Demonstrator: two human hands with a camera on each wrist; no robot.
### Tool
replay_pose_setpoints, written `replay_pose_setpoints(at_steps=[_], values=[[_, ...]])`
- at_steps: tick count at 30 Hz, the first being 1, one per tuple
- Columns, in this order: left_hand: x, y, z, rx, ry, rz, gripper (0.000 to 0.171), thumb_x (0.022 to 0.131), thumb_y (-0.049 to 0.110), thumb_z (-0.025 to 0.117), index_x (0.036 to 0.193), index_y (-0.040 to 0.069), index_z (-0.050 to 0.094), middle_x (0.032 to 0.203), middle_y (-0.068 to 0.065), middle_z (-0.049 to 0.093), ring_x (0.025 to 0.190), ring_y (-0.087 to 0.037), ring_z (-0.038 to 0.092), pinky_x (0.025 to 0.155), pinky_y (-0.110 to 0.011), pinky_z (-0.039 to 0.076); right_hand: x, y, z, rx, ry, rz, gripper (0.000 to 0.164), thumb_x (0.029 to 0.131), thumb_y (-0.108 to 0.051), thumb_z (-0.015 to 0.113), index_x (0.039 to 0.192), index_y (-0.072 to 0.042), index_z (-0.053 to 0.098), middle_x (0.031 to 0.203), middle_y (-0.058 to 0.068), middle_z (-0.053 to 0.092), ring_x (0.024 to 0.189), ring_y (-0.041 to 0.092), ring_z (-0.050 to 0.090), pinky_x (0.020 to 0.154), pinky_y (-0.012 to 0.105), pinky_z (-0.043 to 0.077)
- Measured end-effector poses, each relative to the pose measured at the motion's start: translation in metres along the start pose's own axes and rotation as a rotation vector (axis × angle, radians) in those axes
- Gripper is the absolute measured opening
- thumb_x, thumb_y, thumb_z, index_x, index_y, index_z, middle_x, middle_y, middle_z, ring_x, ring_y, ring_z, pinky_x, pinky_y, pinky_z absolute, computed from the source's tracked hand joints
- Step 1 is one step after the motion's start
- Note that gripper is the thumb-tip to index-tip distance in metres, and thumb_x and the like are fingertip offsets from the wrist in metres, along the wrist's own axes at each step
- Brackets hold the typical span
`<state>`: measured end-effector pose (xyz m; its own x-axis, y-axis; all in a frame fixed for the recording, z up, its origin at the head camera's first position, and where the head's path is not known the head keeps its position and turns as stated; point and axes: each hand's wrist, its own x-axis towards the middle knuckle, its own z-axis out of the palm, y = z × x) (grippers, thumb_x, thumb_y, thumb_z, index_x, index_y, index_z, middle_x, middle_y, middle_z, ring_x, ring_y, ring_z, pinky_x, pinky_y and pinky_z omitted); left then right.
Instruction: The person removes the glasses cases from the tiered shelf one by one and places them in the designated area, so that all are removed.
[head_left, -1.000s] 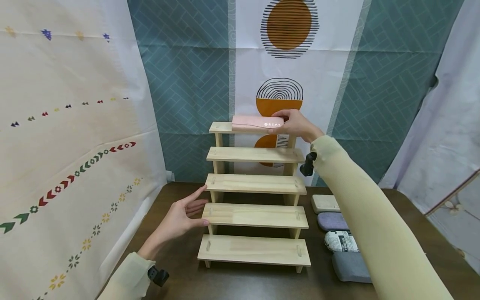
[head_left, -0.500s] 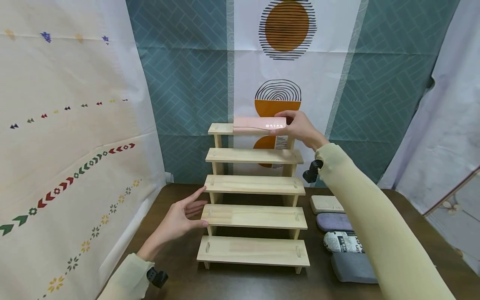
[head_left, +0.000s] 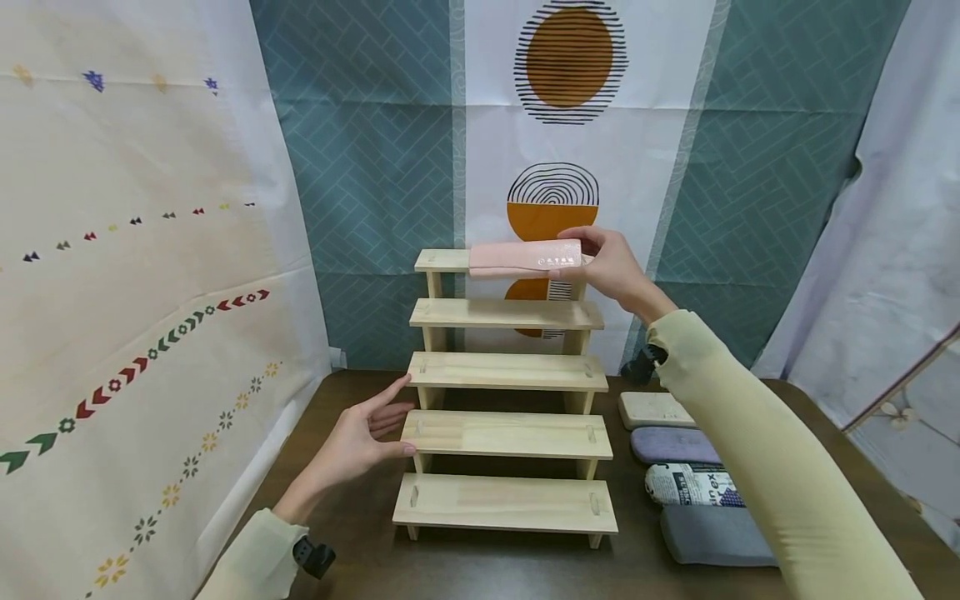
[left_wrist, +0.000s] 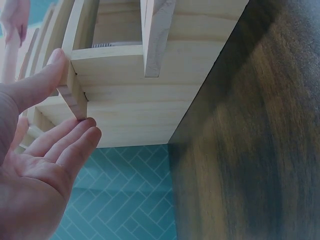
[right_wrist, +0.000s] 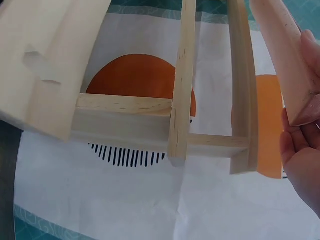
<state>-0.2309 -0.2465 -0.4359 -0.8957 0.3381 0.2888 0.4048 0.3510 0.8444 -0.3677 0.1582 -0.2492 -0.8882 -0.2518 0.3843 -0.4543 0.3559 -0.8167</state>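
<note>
A pale wooden stepped rack with several shelves stands upright on the dark table. At its top shelf, my right hand pinches the right end of a pink glasses case, thumb in front and fingers behind. The case overlaps the shelf's front edge in the head view; whether it touches the shelf I cannot tell. In the right wrist view the case slants beside the top shelf. My left hand steadies the rack's left side. Its thumb and fingers pinch a shelf end from two sides.
To the rack's right lie a cream case, a purple case, a newsprint-patterned case and a grey case in a column. The brown table is bordered by hanging cloths at left, back and right.
My right hand has drawn the pink glasses case a little to the right and toward me, its right end now slightly tilted. The left hand has stayed on the rack.
</note>
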Motion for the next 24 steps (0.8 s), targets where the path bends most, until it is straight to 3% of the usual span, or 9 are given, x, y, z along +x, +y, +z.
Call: replay_pose_setpoints(at_steps=[10,24], values=[[0.0,0.0,0.0,0.006,0.003,0.0,0.105,0.079,0.004,0.093,0.166,0.025,0.038,0.148,-0.024,0.056,0.131,-0.038,0.061,0.103,-0.045,0.054,-0.026,0.002,-0.011,0.011,0.003,-0.06,0.057,0.087,-0.01,0.088,0.138,-0.003,0.065,0.13,0.013,0.065,0.113,0.025,0.058,0.086,0.024,0.054],[0.0,0.001,0.0,0.0,0.003,0.014,0.105,0.079,0.003,0.093,0.166,0.023,0.037,0.149,-0.025,0.055,0.131,-0.039,0.06,0.103,-0.046,0.054,-0.073,0.019,-0.033,-0.032,0.004,-0.051,0.065,0.087,-0.011,0.089,0.144,-0.003,0.062,0.14,0.013,0.061,0.119,0.023,0.056,0.084,0.023,0.052]])
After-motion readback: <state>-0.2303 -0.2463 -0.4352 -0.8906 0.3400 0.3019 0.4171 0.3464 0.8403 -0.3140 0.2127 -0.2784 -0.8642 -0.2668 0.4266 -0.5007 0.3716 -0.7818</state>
